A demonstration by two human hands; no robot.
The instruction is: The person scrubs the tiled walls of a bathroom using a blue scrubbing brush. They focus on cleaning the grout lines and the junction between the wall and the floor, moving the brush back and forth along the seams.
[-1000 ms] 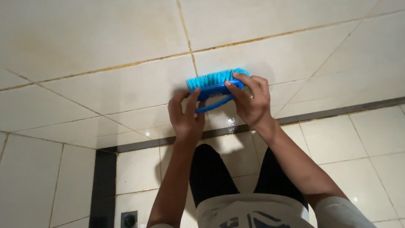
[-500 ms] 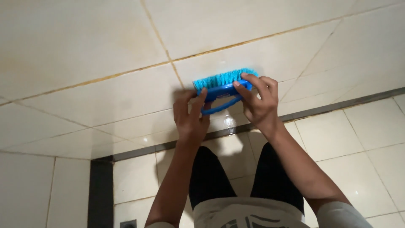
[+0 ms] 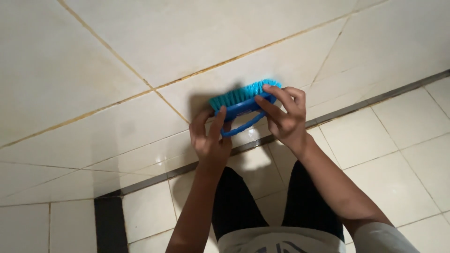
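A blue scrubbing brush (image 3: 241, 104) with turquoise bristles and a looped handle is pressed bristles-first against a cream tiled wall (image 3: 187, 56). My left hand (image 3: 209, 139) grips its left end, thumb up along the back. My right hand (image 3: 284, 116) holds the right end with fingers curled over the top. The bristles touch a tile just below a stained grout line (image 3: 243, 54).
Yellow-brown grout lines cross the wall tiles. A dark strip (image 3: 154, 180) runs where the wall meets the white tiled floor (image 3: 393, 145). My legs in black trousers (image 3: 267, 206) are below the hands.
The view has shifted, so the brush and both hands sit a little lower and left in the picture. The brush stays against the wall in the same two-handed grip.
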